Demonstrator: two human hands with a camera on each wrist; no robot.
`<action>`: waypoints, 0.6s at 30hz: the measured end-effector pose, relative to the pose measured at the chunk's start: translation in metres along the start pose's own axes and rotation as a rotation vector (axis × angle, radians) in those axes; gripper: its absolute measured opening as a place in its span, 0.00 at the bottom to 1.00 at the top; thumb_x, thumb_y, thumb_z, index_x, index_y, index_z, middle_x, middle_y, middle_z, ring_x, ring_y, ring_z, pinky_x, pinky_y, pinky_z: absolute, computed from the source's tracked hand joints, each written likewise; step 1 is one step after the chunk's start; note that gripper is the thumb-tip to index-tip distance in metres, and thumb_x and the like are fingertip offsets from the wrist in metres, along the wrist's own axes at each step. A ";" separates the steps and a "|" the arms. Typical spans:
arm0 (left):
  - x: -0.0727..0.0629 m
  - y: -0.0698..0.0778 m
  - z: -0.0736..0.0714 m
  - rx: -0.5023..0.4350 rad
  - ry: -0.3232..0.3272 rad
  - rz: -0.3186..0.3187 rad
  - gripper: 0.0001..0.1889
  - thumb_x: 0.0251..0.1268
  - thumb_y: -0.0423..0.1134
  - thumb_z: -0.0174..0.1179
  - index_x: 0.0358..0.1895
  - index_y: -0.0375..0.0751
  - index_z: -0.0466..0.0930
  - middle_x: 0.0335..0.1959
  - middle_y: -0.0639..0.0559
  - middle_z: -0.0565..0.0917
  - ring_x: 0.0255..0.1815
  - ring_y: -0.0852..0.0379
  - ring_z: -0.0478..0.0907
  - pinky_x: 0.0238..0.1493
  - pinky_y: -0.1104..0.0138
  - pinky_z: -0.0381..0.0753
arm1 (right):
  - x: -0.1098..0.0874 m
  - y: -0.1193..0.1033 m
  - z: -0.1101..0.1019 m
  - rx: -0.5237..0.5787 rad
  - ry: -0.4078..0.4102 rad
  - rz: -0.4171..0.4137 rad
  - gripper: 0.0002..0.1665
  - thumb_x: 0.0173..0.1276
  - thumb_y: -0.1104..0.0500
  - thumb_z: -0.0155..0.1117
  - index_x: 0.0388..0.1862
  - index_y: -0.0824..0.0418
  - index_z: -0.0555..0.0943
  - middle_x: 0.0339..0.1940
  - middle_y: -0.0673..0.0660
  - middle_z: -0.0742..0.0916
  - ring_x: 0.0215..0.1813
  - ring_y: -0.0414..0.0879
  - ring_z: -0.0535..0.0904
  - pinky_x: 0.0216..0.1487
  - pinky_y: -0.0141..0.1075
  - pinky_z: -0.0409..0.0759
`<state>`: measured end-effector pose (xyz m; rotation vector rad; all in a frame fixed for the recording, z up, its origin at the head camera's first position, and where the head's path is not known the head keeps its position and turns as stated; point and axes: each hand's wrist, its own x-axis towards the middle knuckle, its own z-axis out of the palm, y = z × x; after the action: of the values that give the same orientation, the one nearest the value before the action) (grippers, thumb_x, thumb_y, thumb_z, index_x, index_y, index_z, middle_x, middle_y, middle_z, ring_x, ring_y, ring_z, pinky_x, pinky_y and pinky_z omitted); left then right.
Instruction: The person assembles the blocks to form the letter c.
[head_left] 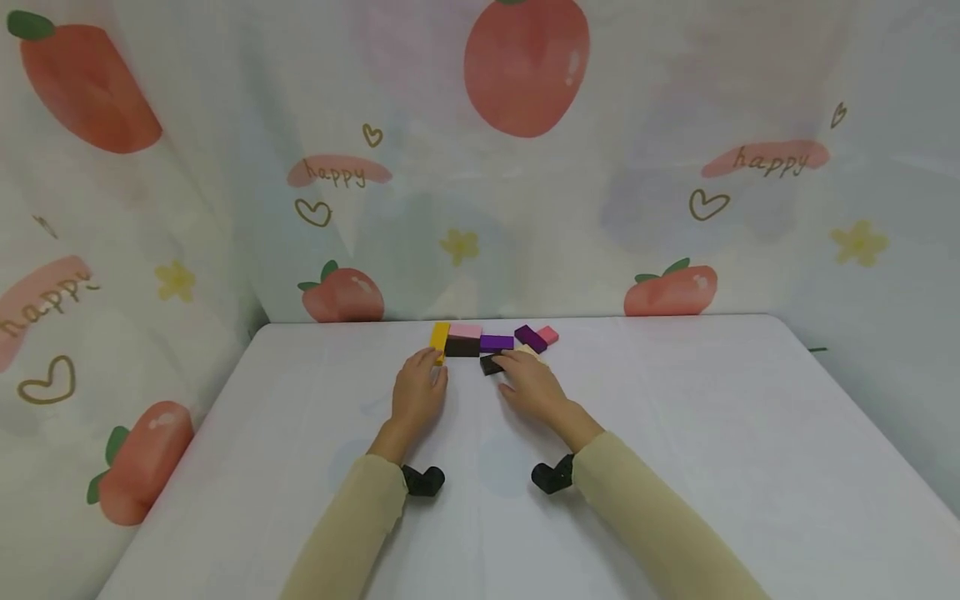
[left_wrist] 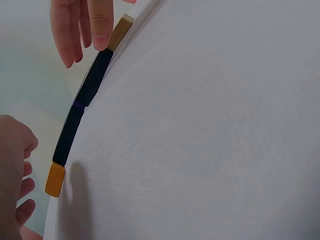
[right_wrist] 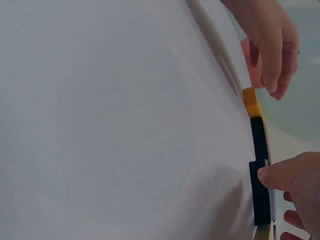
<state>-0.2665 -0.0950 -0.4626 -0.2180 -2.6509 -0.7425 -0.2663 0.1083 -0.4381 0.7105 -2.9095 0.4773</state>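
My left hand (head_left: pixel 420 389) is beside the near end of a yellow block (head_left: pixel 439 337), fingers loosely extended; from the head view I cannot tell whether it touches. In the left wrist view this yellow block (left_wrist: pixel 55 180) stands apart from the thumb. My right hand (head_left: pixel 534 388) reaches over a black block (head_left: pixel 491 364), its fingertips at the block's top and its thumb nearer me. The right wrist view has the right thumb (right_wrist: pixel 280 175) overlapping the black block (right_wrist: pixel 259 200). A pale yellow block (head_left: pixel 529 351) is partly hidden behind the right hand.
Between the hands' far sides lie a pink block (head_left: pixel 465 331), a dark brown block (head_left: pixel 462 347) and a purple block (head_left: pixel 497 342). Right of them, a dark purple block (head_left: pixel 530 338) sits askew against a coral-pink block (head_left: pixel 548 335). The white table (head_left: pixel 675 433) ends at a printed curtain (head_left: pixel 525 208).
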 end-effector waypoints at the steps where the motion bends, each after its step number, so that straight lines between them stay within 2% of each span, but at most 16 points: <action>1: 0.002 -0.001 0.001 0.000 0.000 -0.004 0.16 0.64 0.38 0.56 0.53 0.35 0.77 0.54 0.44 0.76 0.55 0.48 0.70 0.57 0.58 0.69 | 0.002 -0.001 0.001 -0.006 0.004 -0.006 0.27 0.62 0.60 0.63 0.60 0.62 0.73 0.60 0.61 0.74 0.63 0.54 0.67 0.63 0.46 0.62; 9: 0.015 -0.006 0.002 0.006 -0.050 -0.068 0.17 0.63 0.37 0.57 0.53 0.33 0.76 0.54 0.42 0.74 0.55 0.48 0.70 0.59 0.58 0.68 | 0.017 -0.006 0.000 -0.021 0.055 -0.043 0.23 0.61 0.65 0.62 0.57 0.64 0.75 0.56 0.61 0.78 0.60 0.54 0.70 0.63 0.46 0.63; 15: 0.022 -0.010 0.003 0.024 -0.119 -0.061 0.18 0.64 0.37 0.55 0.55 0.34 0.75 0.57 0.43 0.72 0.57 0.48 0.68 0.60 0.58 0.66 | 0.023 -0.003 0.002 -0.038 0.043 -0.034 0.22 0.61 0.65 0.63 0.56 0.63 0.76 0.55 0.61 0.78 0.60 0.54 0.70 0.63 0.45 0.63; 18: 0.024 -0.012 0.006 0.023 -0.148 -0.035 0.18 0.65 0.36 0.54 0.56 0.33 0.74 0.58 0.43 0.72 0.60 0.49 0.66 0.62 0.59 0.64 | 0.024 -0.001 0.005 -0.044 0.030 -0.036 0.22 0.61 0.65 0.63 0.55 0.63 0.77 0.55 0.61 0.79 0.60 0.54 0.70 0.63 0.45 0.63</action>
<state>-0.2934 -0.1011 -0.4629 -0.2293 -2.8084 -0.7328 -0.2873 0.0953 -0.4381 0.7415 -2.8645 0.4157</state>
